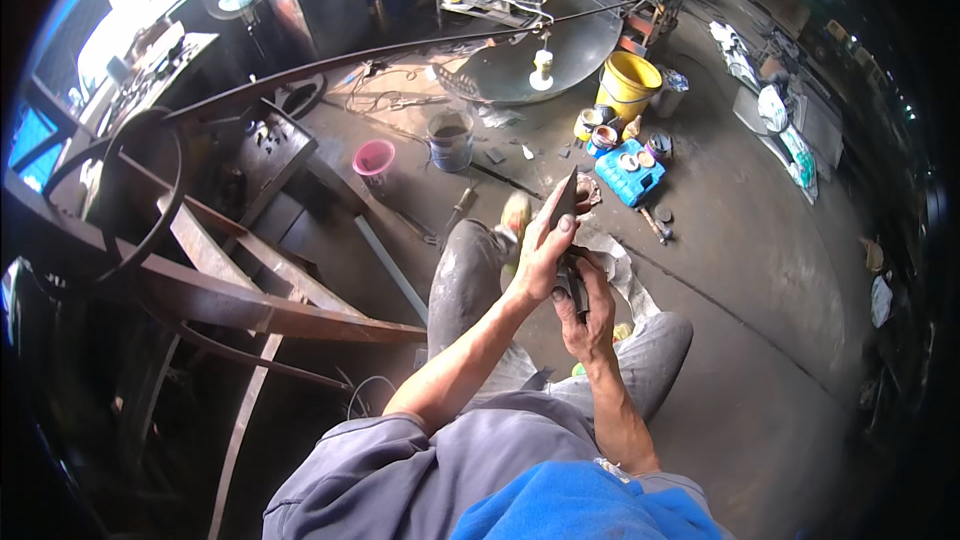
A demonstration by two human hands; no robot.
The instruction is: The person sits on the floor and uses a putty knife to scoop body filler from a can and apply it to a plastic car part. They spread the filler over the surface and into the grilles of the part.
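I sit low with my knees bent. My left hand (546, 260) is closed on a dark, pointed flat metal piece (566, 190) held up at a slant. Just below it, my right hand (590, 305) wraps round the lower part of the same dark piece, or one against it; I cannot tell which. A pale, crumpled strip (625, 270) lies beyond my hands. A blue plastic case (625, 190) with small tins on it sits ahead to the right, a brush (656, 227) beside it.
A rusty curved steel frame (260, 310) fills my left. Ahead stand a pink bucket (375, 175), a grey bucket (448, 150), a yellow bucket (625, 90) with paint cans, and a large dark dish (500, 75). Sacks and flat sheets (790, 165) lie at the right.
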